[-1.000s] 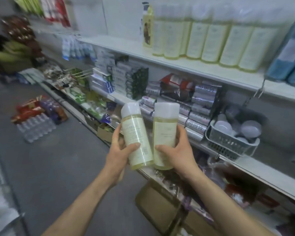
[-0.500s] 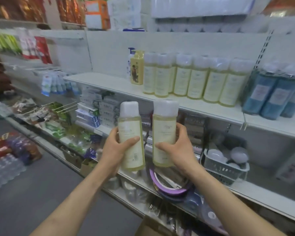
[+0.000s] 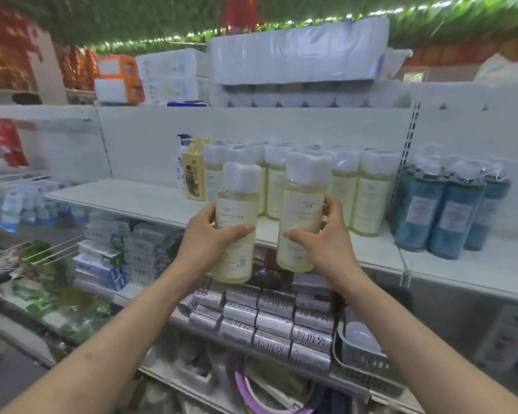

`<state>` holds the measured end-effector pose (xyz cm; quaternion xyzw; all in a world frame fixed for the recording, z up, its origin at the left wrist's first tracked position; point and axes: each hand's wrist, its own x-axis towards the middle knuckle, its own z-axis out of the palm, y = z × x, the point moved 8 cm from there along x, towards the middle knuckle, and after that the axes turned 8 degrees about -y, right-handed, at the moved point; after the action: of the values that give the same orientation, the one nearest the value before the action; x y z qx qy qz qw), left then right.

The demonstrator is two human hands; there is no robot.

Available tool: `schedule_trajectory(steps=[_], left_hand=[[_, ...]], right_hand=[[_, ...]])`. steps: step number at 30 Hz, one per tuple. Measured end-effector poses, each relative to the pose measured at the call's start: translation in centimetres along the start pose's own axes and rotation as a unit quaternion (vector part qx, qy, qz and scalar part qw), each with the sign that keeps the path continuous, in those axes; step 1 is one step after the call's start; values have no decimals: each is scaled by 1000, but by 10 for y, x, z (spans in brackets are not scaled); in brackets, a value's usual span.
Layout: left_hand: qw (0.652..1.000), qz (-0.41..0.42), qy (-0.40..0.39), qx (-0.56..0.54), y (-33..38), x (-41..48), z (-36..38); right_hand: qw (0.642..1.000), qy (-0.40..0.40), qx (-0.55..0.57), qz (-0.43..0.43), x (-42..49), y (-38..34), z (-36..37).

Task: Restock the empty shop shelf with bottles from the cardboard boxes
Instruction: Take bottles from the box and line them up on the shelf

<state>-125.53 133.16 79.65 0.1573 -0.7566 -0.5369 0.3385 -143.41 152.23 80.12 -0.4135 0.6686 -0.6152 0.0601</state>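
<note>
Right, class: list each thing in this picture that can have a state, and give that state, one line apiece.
left-hand grip: curled round left bottle
right-hand grip: curled round right bottle
left bottle: upright, capped, not yet on shelf
right bottle: upright, capped, not yet on shelf
pale shelved bottles: upright, capped
blue bottles: upright
shelf: part stocked, left end bare

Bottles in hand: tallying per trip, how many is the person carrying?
2. The left bottle is in the left hand, the right bottle in the right hand; none looks hidden.
</note>
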Motion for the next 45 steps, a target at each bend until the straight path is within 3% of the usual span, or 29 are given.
schedule_trajectory(steps=[9, 18, 22, 27, 45], left_hand=[[999, 37, -4, -1, -11, 76, -21], [996, 59, -58, -31, -45, 114, -54], [994, 63, -81, -49, -55, 124, -55], [991, 68, -95, -66, -60, 132, -55], [989, 96, -86, -78, -38, 122, -53]], right_hand=[[999, 46, -11, 7, 75, 19, 22], [991, 127, -39, 18, 104, 46, 79], [990, 100, -80, 50, 99, 54, 79], [985, 7, -143, 92, 80, 66, 70], [980, 47, -164, 107, 109, 76, 82]])
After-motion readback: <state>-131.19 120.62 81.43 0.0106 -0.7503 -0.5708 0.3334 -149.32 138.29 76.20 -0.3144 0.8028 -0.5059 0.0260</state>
